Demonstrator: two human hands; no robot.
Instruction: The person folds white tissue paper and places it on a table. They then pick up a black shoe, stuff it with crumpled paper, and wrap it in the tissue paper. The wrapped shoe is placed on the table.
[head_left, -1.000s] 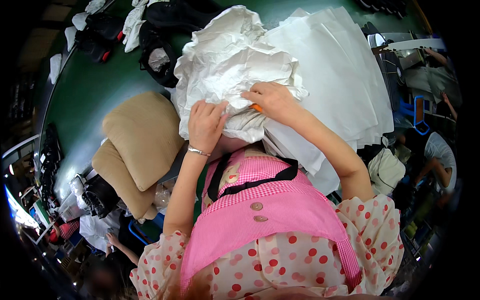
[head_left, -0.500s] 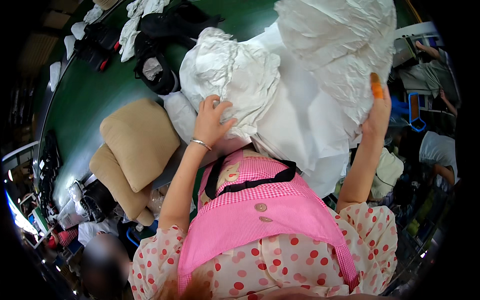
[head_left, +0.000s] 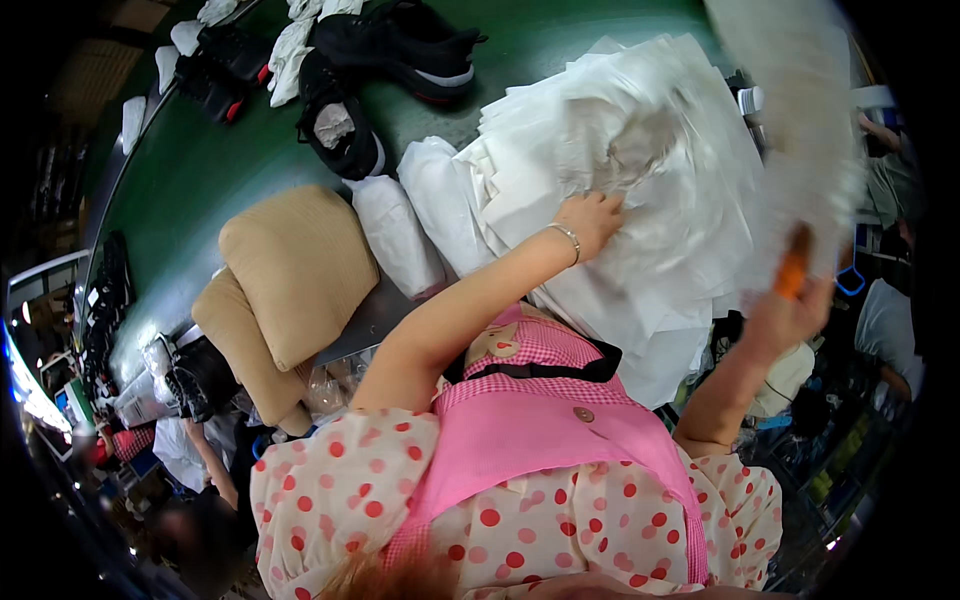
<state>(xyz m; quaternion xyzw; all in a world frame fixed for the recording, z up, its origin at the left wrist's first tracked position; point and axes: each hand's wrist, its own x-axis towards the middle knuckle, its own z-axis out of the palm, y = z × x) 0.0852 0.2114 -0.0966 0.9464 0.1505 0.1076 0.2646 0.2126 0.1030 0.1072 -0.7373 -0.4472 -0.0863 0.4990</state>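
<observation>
My left hand reaches across to the right, its fingers curled on a crumpled white paper that is partly smeared by motion. Beneath it lies a spread stack of white paper sheets. Off to the right, my right hand grips a raised white sheet, strongly blurred. An orange cover wraps one of its fingers. Left of the stack lie two white paper-wrapped bundles, side by side.
Black shoes rest on the green table, one with paper stuffed inside. Tan cushion-like pads stand at my left. Crumpled paper and dark shoes with red details lie farther back. Other people are at both sides.
My left hand has moved right with the crumpled paper, over the stack, uncovering the wrapped bundles. The right hand has moved right and lower, with its sheet swinging outward.
</observation>
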